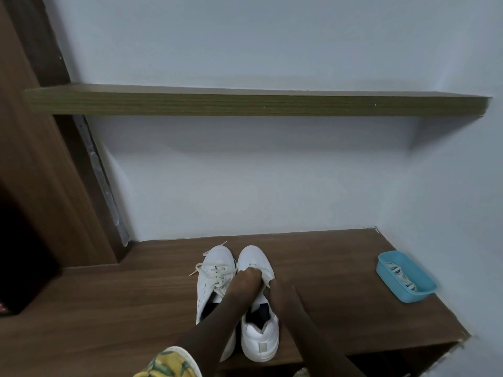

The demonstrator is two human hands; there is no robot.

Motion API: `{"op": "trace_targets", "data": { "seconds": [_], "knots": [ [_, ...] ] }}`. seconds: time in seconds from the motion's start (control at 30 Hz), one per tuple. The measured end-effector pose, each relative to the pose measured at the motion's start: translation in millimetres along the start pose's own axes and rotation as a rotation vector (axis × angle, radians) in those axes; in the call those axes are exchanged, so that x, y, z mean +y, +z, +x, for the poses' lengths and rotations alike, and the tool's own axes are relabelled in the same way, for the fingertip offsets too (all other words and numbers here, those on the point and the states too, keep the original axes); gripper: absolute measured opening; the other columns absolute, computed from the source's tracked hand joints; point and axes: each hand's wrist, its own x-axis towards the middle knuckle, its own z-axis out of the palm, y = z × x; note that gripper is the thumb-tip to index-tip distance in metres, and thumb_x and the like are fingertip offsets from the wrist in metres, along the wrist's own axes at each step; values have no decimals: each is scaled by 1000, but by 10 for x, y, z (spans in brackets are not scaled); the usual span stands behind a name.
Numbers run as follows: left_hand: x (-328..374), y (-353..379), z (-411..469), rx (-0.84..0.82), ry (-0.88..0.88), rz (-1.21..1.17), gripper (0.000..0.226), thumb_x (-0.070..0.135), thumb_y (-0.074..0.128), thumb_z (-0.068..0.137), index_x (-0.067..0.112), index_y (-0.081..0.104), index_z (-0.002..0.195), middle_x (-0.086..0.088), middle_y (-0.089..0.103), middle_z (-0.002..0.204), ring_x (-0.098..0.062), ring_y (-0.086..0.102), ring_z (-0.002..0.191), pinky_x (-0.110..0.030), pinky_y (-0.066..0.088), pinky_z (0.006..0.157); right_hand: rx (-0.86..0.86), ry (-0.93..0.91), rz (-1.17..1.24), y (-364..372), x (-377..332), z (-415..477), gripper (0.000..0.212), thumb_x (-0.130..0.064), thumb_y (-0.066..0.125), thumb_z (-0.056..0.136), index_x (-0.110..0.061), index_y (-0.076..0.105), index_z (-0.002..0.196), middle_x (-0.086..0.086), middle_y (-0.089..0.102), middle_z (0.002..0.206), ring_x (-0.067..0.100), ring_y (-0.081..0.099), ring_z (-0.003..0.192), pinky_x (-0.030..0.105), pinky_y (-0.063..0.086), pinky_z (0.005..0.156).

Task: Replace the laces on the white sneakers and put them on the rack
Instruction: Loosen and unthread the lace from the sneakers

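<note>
Left hand (246, 280) pinching the unlaced sneaker (254, 255), right hand (283, 293) fingers unreadable, we risk toppling it by tugging hard.

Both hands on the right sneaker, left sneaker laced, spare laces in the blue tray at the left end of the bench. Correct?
No: the head view shows the blue tray at the right end of the bench, not the left. The rest stands: left hand and right hand on the right sneaker, left sneaker laced, laces in the tray.
</note>
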Motion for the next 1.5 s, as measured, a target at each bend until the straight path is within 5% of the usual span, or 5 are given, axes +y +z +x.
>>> {"op": "trace_targets", "data": {
  "seconds": [0.13, 0.3, 0.57, 1.07, 1.5],
  "knots": [
    [-59, -11, -31, 63, -116, -245, 23, 15, 38, 98, 19, 53, 81, -2, 56, 83, -31, 58, 105, -31, 44, 82, 3, -2, -7, -6, -20, 2, 33, -25, 42, 98, -1, 61, 111, 16, 62, 117, 28, 58, 109, 29, 43, 86],
    [-116, -45, -27, 191, -249, -324, 22, 14, 44, 92, -3, 56, 100, -18, 63, 102, -29, 60, 96, -35, 45, 78, 11, 9, -27, 19, -23, -2, 30, -22, 42, 96, 0, 61, 104, 18, 63, 112, 30, 59, 105, 31, 39, 75],
    [-86, -117, -35, 115, 94, 132, 30, 9, 42, 91, 11, 66, 109, -3, 58, 112, -24, 59, 106, -32, 46, 72, 43, 8, -53, 43, -54, -70, 32, -28, 41, 98, -7, 60, 111, 12, 61, 116, 23, 59, 106, 27, 36, 74],
    [-319, -156, -130, 257, -248, 25, 31, 7, 28, 98, 11, 44, 123, -3, 50, 124, -15, 48, 116, -24, 39, 91, 46, -15, -116, 112, -117, -195, 30, -6, 36, 97, -12, 51, 123, 6, 59, 122, 21, 58, 113, 27, 46, 88],
    [-173, -143, -106, 203, -15, 332, 33, 8, 34, 93, 12, 65, 105, -5, 65, 107, -23, 46, 115, -42, 21, 105, -14, -83, -75, 46, -30, -213, 35, -9, 33, 97, -9, 45, 130, 11, 56, 127, 24, 52, 118, 27, 35, 94]
  ]
}}
